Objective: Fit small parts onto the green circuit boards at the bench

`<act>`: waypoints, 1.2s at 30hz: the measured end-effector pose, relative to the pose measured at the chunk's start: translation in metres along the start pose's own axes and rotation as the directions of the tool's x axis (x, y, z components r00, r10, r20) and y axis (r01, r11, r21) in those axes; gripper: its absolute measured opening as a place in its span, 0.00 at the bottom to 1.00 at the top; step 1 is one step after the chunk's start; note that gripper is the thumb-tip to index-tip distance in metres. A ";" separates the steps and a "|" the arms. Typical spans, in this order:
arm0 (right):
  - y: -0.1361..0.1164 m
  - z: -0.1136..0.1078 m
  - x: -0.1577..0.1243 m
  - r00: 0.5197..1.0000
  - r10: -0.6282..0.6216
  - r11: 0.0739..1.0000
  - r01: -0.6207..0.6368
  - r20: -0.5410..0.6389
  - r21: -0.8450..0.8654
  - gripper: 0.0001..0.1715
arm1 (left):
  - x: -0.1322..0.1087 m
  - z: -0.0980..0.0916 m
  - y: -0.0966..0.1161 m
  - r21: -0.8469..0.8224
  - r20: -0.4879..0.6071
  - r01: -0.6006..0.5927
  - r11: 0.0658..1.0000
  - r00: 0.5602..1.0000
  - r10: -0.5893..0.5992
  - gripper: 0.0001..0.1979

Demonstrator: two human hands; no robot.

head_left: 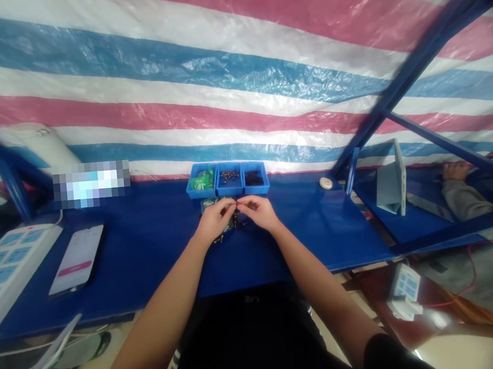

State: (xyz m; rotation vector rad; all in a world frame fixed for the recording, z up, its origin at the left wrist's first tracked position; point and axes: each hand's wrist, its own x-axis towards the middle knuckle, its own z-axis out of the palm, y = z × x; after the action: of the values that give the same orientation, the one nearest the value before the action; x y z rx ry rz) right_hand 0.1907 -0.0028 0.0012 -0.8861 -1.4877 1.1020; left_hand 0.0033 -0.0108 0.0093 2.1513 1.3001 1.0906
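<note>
My left hand (215, 216) and my right hand (259, 211) meet fingertip to fingertip above the blue table, each in a pinch. Between them is something small and dark, too tiny to name. Under my left hand lies a partly covered clear bag (207, 203), and small brass-coloured pieces (219, 239) are scattered below it. Just beyond my hands stand three joined blue bins (229, 192). The left one holds a green bag (202, 179), the middle one small metallic parts (229, 176), the right one small dark parts (253, 178).
At left, a phone (76, 260) lies beside a white power strip (16, 265). A round white object (325, 183) sits near the blue frame (351, 167). Beyond it are a propped tablet (393, 178) and another person's hand (456, 171). Striped sheeting (221, 84) hangs behind the table.
</note>
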 end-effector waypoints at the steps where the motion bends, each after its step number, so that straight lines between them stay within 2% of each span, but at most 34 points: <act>1: -0.001 0.000 0.000 1.000 0.003 1.000 -0.003 0.003 -0.006 0.19 | 0.000 -0.001 0.000 0.001 0.005 -0.005 1.000 1.000 0.005 0.14; 8: -0.001 0.000 -0.001 1.000 -0.008 0.999 0.009 0.007 -0.041 0.20 | 0.001 -0.003 0.002 0.015 0.025 -0.002 1.000 1.000 0.001 0.15; 14: -0.001 0.000 0.000 1.000 0.002 0.999 -0.002 0.006 -0.050 0.20 | 0.000 0.000 0.002 -0.031 -0.008 0.002 1.000 1.000 -0.002 0.14; 22: 0.000 -0.001 -0.001 1.000 -0.009 1.000 0.010 0.015 -0.015 0.20 | 0.001 -0.002 0.001 -0.003 0.008 -0.053 0.999 0.999 0.053 0.13; 29: -0.004 0.001 -0.001 0.999 0.034 0.999 -0.034 0.014 -0.006 0.20 | 0.001 0.002 -0.008 0.009 -0.058 -0.128 0.992 0.990 0.129 0.14; 36: -0.003 0.001 -0.001 1.000 0.000 0.999 0.000 0.018 -0.049 0.14 | 0.000 0.002 -0.001 0.022 0.034 -0.110 0.994 0.993 0.109 0.14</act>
State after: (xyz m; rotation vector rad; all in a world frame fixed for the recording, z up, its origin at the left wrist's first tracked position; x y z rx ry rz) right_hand 0.1897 -0.0046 0.0042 -0.9124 -1.5355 1.0797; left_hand 0.0046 -0.0101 0.0079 2.2716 1.1985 1.0823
